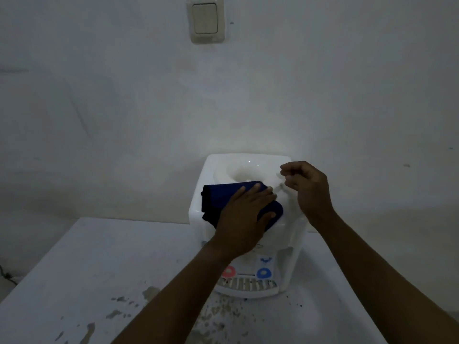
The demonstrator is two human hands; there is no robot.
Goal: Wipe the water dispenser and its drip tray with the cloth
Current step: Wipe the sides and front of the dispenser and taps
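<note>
White water dispenser [244,219] on a white desk [99,269], pushed up near a pale wall [99,108]. No bottle on top, just the round hole [244,173] open to the air. Dark blue cloth [218,202] folded and lying on the top of the dispenser, at the front edge, a bit of it hanging over the front. Left hand [244,219] flat on the cloth, fingers spread and stretched out, pressing down on it, not clenched round it. Right hand [309,192] up over the right side of the dispenser top, just beside the cloth, fingers curled in loosely. Something small and pale near the right fingertips, too blurry to tell what, and too blurry to tell if pinched or not.

Lower down on the front of the dispenser, a red tap [229,271] on the left and a blue tap [263,272] on the right. Under the taps, the white drip tray [248,286] with its slotted grill, sticking out at the bottom, not touched by either hand. Left forearm crossing in front of the red tap.

Dark specks and worn patches [218,311] on the desk in front of the tray. High on the wall, a cream light switch [205,19].
</note>
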